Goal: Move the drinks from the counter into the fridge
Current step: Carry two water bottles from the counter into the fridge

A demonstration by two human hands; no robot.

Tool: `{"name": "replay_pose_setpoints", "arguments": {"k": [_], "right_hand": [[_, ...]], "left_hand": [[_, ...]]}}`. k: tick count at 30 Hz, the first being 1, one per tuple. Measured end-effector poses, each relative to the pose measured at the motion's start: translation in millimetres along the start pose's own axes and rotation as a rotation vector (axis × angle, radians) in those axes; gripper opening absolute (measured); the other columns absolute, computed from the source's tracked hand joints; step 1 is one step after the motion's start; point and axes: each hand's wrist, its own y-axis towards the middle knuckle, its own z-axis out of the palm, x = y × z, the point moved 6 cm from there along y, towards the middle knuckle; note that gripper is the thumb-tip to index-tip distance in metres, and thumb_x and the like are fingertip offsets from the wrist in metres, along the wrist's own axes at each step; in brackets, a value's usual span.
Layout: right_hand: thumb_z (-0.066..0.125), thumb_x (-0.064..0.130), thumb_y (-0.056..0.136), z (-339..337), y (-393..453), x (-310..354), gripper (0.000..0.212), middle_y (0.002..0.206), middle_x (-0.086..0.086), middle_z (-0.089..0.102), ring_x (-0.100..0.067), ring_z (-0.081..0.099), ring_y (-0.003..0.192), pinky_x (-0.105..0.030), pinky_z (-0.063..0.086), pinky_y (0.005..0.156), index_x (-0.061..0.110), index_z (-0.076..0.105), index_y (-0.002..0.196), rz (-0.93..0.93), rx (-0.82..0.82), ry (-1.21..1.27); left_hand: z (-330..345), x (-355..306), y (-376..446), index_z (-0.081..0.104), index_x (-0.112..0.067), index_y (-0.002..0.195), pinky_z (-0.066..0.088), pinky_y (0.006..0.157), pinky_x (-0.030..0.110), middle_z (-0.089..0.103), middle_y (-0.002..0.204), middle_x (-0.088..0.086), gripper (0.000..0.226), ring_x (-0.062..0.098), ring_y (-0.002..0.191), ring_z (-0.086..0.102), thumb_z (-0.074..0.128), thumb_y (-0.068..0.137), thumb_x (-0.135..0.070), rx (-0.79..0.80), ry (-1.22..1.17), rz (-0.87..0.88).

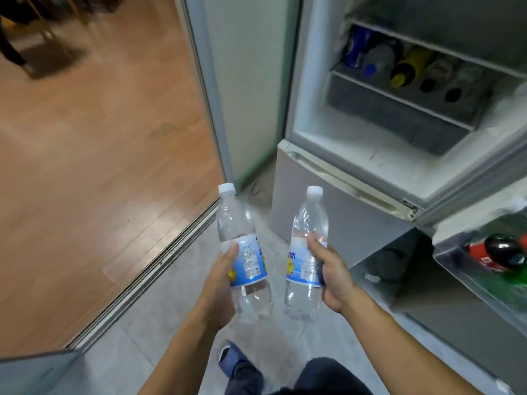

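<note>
Left hand (221, 276) grips left water bottle (242, 252), right hand (332, 273) grips right water bottle (306, 249), fingers wrapped around labels, near open fridge (356, 143). Risk: far shelf (399, 89) already crowded with drinks; pushing in could knock them.

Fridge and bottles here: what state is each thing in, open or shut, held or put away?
Fridge: upper door open.
Lower fridge door: shut.
Left bottle: capped, held in the left hand.
Right bottle: capped, held in the right hand.
Shelf drinks: lying on their sides, stored.
Cola bottle: sitting in the door rack.
</note>
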Motion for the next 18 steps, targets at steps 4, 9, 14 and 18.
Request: {"name": "replay_pose_setpoints", "arguments": {"k": [4,9,14,18], "right_hand": [[0.075,0.040,0.069,14,12,33,0.057,0.098,-0.008,0.077,-0.024,0.076,0.086,-0.034,0.060,0.066,0.016,0.064,0.119,-0.095,-0.081,0.066],[0.079,0.043,0.059,6,28,83,0.065,0.106,-0.006,0.077,-0.024,0.074,0.095,-0.040,0.061,0.080,0.022,0.063,0.118,-0.228,-0.209,0.071],[0.083,0.043,0.053,-21,44,153,0.067,0.100,0.000,0.077,-0.018,0.075,0.089,-0.033,0.061,0.069,0.023,0.062,0.114,-0.428,-0.332,0.102],[0.085,0.030,0.066,-49,58,213,0.047,0.101,0.003,0.076,-0.017,0.074,0.092,-0.029,0.059,0.070,0.030,0.064,0.108,-0.582,-0.467,0.109]], "left_hand": [[18,-49,43,0.055,-0.007,0.134,0.053,0.073,0.038,0.068,0.107,0.016,0.076,0.030,0.086,0.068,0.058,0.076,-0.056,0.148,0.071,-0.020],[70,-92,93,0.057,-0.014,0.132,0.058,0.070,0.039,0.072,0.112,0.011,0.067,0.025,0.089,0.072,0.062,0.075,-0.050,0.294,0.222,0.038],[141,-138,127,0.064,-0.027,0.121,0.055,0.086,0.037,0.072,0.117,0.005,0.048,0.019,0.101,0.070,0.068,0.074,-0.036,0.411,0.293,0.164],[198,-175,151,0.066,-0.033,0.117,0.053,0.088,0.036,0.071,0.118,0.004,0.052,0.019,0.104,0.069,0.081,0.068,-0.037,0.492,0.342,0.240]]}}
